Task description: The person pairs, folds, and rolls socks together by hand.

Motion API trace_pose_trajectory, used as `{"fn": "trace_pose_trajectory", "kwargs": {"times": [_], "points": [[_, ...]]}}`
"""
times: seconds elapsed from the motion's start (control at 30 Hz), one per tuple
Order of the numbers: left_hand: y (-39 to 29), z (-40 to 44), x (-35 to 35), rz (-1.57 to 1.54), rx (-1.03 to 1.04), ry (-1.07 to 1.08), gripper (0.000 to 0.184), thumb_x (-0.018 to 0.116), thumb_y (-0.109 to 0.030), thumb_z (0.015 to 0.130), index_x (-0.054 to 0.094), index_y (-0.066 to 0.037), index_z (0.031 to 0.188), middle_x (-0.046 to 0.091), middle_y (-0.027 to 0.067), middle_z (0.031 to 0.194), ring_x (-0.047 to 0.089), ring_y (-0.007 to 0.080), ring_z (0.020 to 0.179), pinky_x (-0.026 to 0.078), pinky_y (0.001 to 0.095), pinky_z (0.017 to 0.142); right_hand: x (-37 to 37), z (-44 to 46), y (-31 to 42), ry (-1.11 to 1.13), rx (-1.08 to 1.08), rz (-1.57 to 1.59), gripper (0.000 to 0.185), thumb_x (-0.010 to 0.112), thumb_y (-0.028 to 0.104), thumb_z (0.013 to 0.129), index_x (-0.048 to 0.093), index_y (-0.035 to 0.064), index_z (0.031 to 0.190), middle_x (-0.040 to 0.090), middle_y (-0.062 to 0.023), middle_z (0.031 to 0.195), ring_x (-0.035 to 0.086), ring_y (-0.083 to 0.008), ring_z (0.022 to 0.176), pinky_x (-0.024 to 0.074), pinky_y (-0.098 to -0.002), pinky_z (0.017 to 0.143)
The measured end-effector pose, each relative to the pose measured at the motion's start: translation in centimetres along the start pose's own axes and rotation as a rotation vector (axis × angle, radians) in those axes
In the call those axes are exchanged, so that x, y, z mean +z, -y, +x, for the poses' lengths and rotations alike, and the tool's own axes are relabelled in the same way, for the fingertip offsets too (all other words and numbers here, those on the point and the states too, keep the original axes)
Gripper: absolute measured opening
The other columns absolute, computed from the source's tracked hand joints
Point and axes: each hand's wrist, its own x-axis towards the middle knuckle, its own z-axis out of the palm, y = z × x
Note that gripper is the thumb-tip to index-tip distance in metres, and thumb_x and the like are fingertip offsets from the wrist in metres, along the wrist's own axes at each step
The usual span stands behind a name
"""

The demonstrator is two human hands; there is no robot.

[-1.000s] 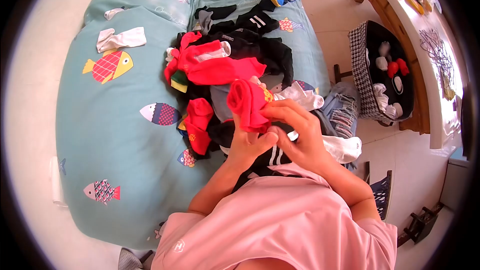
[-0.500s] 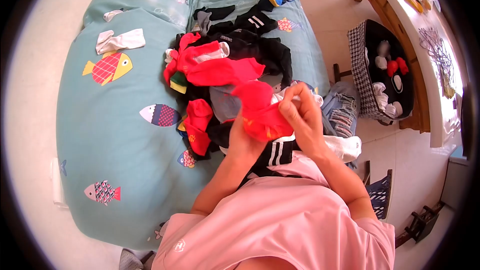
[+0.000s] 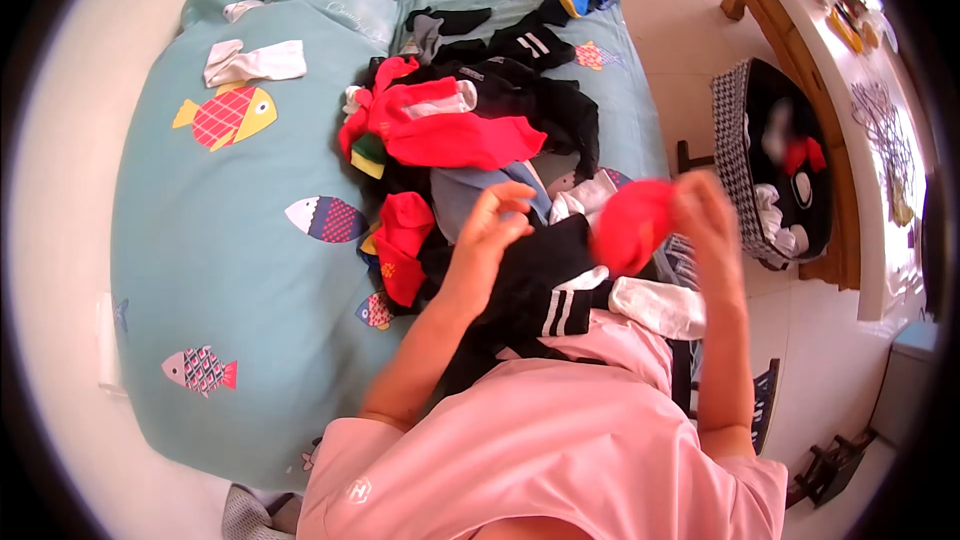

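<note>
My right hand (image 3: 706,225), smeared a little by motion, grips a bunched red sock (image 3: 632,227) at its right side. The sock hangs over the right part of the clothes heap. With nothing in it, my left hand (image 3: 490,235) is raised above the pile, fingers curled slightly and apart. Below it spreads black clothing (image 3: 535,265) with white stripes at one end. A white sock (image 3: 655,307) lies close to my lap, under my right hand. Further up the heap are red garments (image 3: 455,140), and another red sock (image 3: 403,245) lies left of my left hand.
A teal bed cover (image 3: 260,310) with fish prints carries the heap. One white sock (image 3: 255,62) lies apart at upper left. On the right a houndstooth-sided basket (image 3: 729,140) holds white and red items, beside a wooden table (image 3: 787,30).
My hands have separated: the right has carried the red sock rightward, away from the left, which has let go of it. The view has shifted slightly.
</note>
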Motion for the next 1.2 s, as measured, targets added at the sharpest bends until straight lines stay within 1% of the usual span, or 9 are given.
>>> {"fn": "trace_pose_trajectory", "kwargs": {"times": [0.1,0.3,0.4,0.5,0.57,0.63,0.77,1.0,1.2], "points": [[-0.8,2.2,-3.2,0.248,0.177,-0.089,0.022,0.054,-0.012,0.082,0.055,-0.005,0.103,0.049,0.0024,0.103,0.044,0.0118,0.101,0.037,0.0257,0.087,-6.2,1.5,0.0,-0.534,-0.347,-0.735,0.011,0.053,0.012,0.09,0.054,0.0016,0.093,0.055,-0.0033,0.087,0.052,-0.0102,0.08,0.0427,-0.0211,0.068],[-2.3,11.5,-11.8,1.499,0.832,-0.426,0.027,0.064,-0.009,0.072,0.055,-0.005,0.097,0.053,0.0109,0.105,0.047,0.0289,0.103,0.035,0.0411,0.092,-5.9,1.7,1.5,-0.451,-0.443,-0.665,0.01,0.054,0.002,0.085,0.057,0.0011,0.094,0.059,-0.0086,0.097,0.056,-0.0162,0.089,0.0463,-0.0271,0.074],[-4.0,15.0,-14.4,1.665,0.781,-0.665,0.029,0.069,-0.019,0.07,0.06,-0.008,0.095,0.052,0.0079,0.11,0.047,0.0287,0.102,0.038,0.039,0.088,-2.7,1.2,1.3,-0.355,-0.423,-0.561,0.008,0.055,-0.003,0.081,0.058,0.0,0.088,0.06,-0.0094,0.095,0.058,-0.0183,0.088,0.0461,-0.0279,0.074],[-4.0,17.1,-16.1,1.816,0.585,-0.456,0.023,0.071,-0.021,0.067,0.064,-0.011,0.087,0.056,0.0045,0.105,0.048,0.0278,0.101,0.04,0.0389,0.086,0.1,1.1,0.9,-0.233,-0.394,-0.529,0.009,0.057,-0.005,0.079,0.058,0.0003,0.087,0.06,-0.0095,0.091,0.058,-0.019,0.086,0.0455,-0.0272,0.074],[-4.7,19.3,-18.8,1.569,0.739,-0.44,0.017,0.068,-0.021,0.073,0.064,-0.008,0.082,0.06,0.0036,0.077,0.056,0.0225,0.075,0.045,0.0359,0.072,1.0,1.1,1.4,-0.174,-0.391,-0.541,0.011,0.057,-0.005,0.077,0.058,0.0004,0.086,0.06,-0.0095,0.089,0.058,-0.0194,0.085,0.0451,-0.027,0.075],[-7.8,17.9,-16.4,0.702,0.438,-0.431,0.019,0.062,-0.023,0.082,0.061,-0.003,0.084,0.059,0.0023,0.075,0.054,0.0126,0.069,0.044,0.0273,0.065,1.4,1.0,1.9,-0.16,-0.382,-0.527,0.012,0.057,-0.006,0.076,0.058,0.0003,0.087,0.06,-0.0094,0.088,0.058,-0.0199,0.085,0.0447,-0.0271,0.076],[-12.8,11.0,-7.9,0.28,0.322,-0.105,0.019,0.055,-0.02,0.09,0.057,-0.001,0.09,0.057,-0.0007,0.081,0.051,0.0046,0.073,0.042,0.0203,0.066,2.9,3.1,3.4,-0.038,-0.318,-0.365,0.015,0.06,0.005,0.079,0.06,0.0009,0.093,0.061,-0.0087,0.091,0.057,-0.0202,0.087,0.0446,-0.0307,0.079],[-11.6,5.4,-0.1,0.342,0.105,0.35,0.018,0.057,-0.014,0.087,0.054,-0.001,0.099,0.059,0.0002,0.085,0.055,0.0062,0.079,0.045,0.0218,0.071,7.8,7.4,5.3,0.461,0.018,0.035,0.036,0.061,0.03,0.085,0.058,-0.0025,0.101,0.062,-0.0059,0.09,0.057,-0.0112,0.084,0.0446,-0.0263,0.075],[-6.3,2.1,-3.9,0.217,-0.449,0.704,0.04,0.053,-0.007,0.075,0.049,0.005,0.114,0.061,0.0065,0.095,0.057,0.0134,0.092,0.046,0.0284,0.082,5.2,5.1,3.2,0.158,0.1,0.23,0.026,0.059,0.026,0.087,0.058,0.0011,0.094,0.058,0.0,0.082,0.054,-0.0054,0.078,0.0422,-0.0206,0.073]]}}
